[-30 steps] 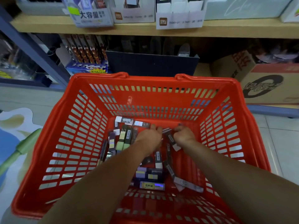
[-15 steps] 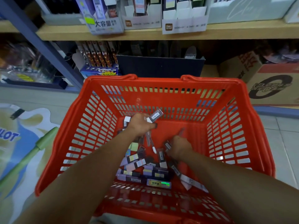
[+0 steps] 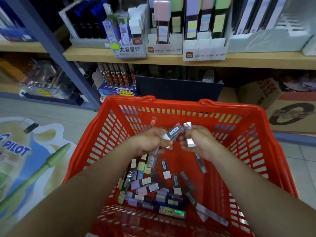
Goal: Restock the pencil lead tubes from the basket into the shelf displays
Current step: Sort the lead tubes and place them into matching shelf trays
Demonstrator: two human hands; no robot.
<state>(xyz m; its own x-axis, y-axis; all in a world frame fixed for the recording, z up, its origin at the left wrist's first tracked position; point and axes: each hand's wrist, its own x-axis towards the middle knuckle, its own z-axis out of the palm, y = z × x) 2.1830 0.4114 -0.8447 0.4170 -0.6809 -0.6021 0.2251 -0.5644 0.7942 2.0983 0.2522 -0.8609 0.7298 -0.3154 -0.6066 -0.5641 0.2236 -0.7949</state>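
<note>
My left hand and right hand each grip lead tubes above the basket; a heap of tubes inside it; shelving, I judge, barely begun.

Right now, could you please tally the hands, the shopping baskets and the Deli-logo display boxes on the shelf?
Hands: 2, the left hand and the right hand, each gripping pencil lead tubes
Red shopping basket: 1
Deli-logo display boxes: 2, side by side on the wooden shelf
Total: 5
</note>
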